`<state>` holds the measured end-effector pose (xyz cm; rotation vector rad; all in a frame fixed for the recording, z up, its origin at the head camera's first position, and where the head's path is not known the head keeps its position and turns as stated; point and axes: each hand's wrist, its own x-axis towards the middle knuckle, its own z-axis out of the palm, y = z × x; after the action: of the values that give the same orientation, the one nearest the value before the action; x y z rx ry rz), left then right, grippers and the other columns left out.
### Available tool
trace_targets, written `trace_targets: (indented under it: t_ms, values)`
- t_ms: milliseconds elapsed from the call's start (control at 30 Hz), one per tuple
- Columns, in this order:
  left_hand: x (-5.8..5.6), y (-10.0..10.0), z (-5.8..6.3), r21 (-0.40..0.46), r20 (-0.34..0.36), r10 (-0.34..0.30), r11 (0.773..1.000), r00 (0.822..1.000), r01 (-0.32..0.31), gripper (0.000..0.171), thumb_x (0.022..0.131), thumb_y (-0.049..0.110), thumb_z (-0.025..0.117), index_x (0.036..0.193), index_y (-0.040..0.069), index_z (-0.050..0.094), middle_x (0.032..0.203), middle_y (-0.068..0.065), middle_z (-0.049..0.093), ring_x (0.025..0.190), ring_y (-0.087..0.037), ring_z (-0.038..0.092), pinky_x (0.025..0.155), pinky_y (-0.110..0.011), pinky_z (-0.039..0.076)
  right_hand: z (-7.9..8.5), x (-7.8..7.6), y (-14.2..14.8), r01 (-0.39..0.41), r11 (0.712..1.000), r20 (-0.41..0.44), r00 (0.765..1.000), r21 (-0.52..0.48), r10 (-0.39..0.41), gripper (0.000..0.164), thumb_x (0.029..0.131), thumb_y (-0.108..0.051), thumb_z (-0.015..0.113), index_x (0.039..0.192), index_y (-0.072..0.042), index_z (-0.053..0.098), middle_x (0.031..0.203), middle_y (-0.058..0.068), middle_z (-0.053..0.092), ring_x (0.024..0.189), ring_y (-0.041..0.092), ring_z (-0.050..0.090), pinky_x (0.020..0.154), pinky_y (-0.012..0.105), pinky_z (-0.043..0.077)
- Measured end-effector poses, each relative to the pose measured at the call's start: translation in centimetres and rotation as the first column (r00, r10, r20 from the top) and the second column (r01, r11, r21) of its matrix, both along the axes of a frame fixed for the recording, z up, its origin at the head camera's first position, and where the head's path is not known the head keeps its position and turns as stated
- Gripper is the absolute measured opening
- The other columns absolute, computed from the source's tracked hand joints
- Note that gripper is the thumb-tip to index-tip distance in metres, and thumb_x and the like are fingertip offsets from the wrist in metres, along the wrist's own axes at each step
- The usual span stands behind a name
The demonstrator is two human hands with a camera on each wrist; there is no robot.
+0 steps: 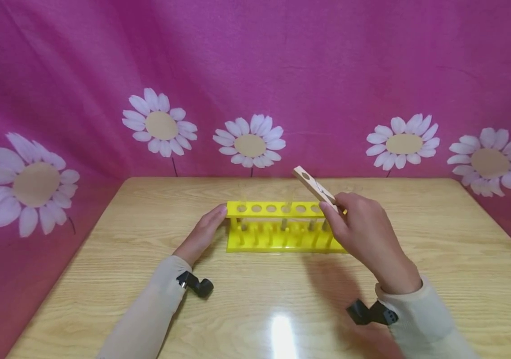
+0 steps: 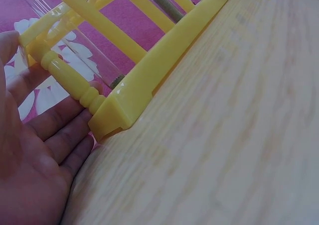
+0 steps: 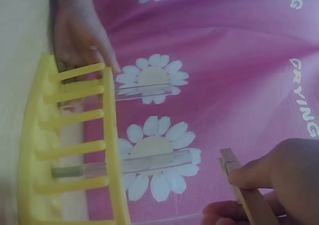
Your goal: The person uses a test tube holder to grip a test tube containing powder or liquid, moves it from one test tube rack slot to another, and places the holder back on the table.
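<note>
A yellow test tube rack [image 1: 264, 209] stands on the table, holding several clear test tubes with dark greyish matter at their bottoms. In the right wrist view, one test tube [image 3: 157, 161] sticks out well past the top plate. My left hand [image 1: 205, 230] grips the rack's left end, its thumb at the top plate and its fingers [image 2: 57, 118] against the end post. Held between thumb and fingers of my right hand [image 1: 368, 234], a wooden test tube holder [image 1: 313, 184] points up and left above the rack's right part. Its jaws are apart from the tubes. That hand hides the rack's right end.
The wood-grain table [image 1: 237, 309] reaches around the rack. A pink cloth with white daisies [image 1: 327, 75] hangs behind and along the sides. Each sleeve carries a small black wrist camera, one of them the left camera [image 1: 197, 285].
</note>
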<state>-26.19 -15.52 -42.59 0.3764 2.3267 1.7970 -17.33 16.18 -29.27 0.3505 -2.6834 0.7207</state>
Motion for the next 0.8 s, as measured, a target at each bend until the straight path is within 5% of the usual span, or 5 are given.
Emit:
trace_targets:
  t_ms: [200, 800]
  values:
    - [0.1, 0.1, -0.1, 0.004, 0.011, 0.001, 1.0, 1.0, -0.002, 0.07, 0.097, 0.062, 0.034, 0.15, 0.016, 0.035, 0.156, -0.002, 0.031, 0.145, -0.018, 0.02, 0.119, -0.042, 0.011, 0.1, -0.2, -0.5, -0.008, 1.0, 0.041, 0.999, -0.021, 0.009, 0.023, 0.094, -0.025, 0.063, 0.084, -0.005, 0.064, 0.063, 0.006, 0.05, 0.049, 0.018, 0.042, 0.039, 0.028, 0.036]
    - [0.1, 0.0, 0.0, -0.005, 0.032, 0.014, 1.0, 0.999, -0.014, 0.072, 0.096, 0.063, 0.035, 0.151, 0.015, 0.034, 0.156, -0.003, 0.03, 0.145, -0.019, 0.02, 0.119, -0.042, 0.01, -1.4, -0.3, -0.6, -0.04, 0.999, -0.082, 0.996, 0.024, 0.042, 0.026, 0.092, -0.021, 0.065, 0.071, -0.008, 0.058, 0.057, 0.002, 0.043, 0.048, 0.017, 0.038, 0.043, 0.029, 0.033]
